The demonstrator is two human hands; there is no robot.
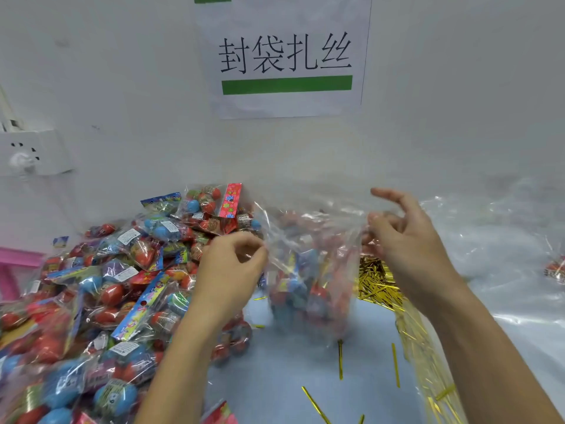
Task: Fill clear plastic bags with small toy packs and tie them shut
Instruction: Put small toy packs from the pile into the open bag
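A clear plastic bag (308, 280) stands between my hands in the middle of the table, with red and blue toy packs inside it. My left hand (235, 270) pinches the bag's left upper edge between thumb and fingers. My right hand (403, 240) pinches the right upper edge, with its outer fingers spread. The bag's mouth is held wide. A large heap of small toy packs (101, 301) covers the table to the left. Gold twist ties (376, 283) lie in a pile behind my right wrist.
Loose gold ties (340, 359) lie on the blue table top near me. Crumpled clear bags (504, 240) spread out at the right. A pink tray edge (18, 261) shows at far left. A wall socket (30, 154) and a paper sign (284, 56) hang on the wall behind.
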